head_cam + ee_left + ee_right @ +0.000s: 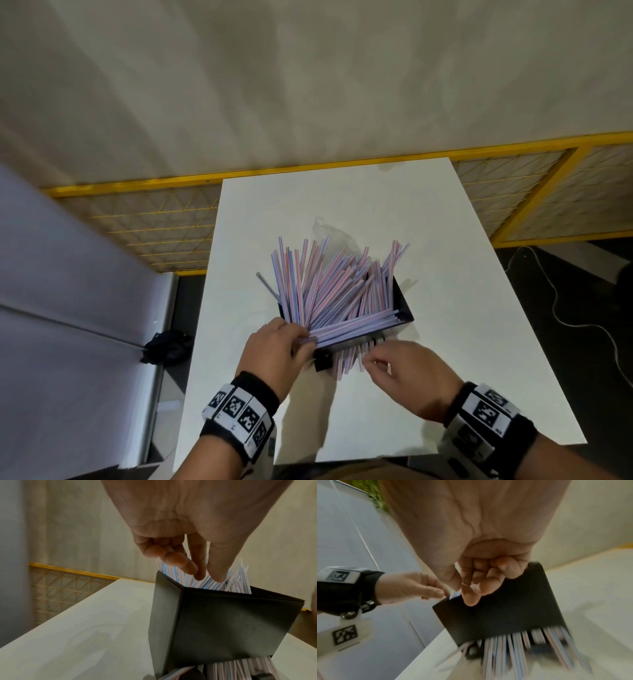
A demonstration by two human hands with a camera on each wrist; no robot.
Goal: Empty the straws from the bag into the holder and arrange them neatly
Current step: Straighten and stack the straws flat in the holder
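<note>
A black box-shaped holder (pixel 402 308) stands mid-table, with several pink-and-blue striped straws (pixel 325 284) fanned out of its open top. Some straw ends (pixel 517 642) poke out of a slot at its base towards me. My left hand (pixel 301 339) pinches the ends of a straw bundle lying across the holder's near rim; its fingers (pixel 204 574) reach down into the straws. My right hand (pixel 371 361) hovers in front of the holder (pixel 505 615) with fingers curled (pixel 476 592) and nothing visibly in them. The crumpled clear bag (pixel 329 233) lies behind the straws.
The white table (pixel 445 377) has bare room on all sides of the holder. A yellow mesh fence (pixel 154 226) runs behind it. A dark bundle (pixel 168 346) lies on the floor at left, a white cable (pixel 565 308) at right.
</note>
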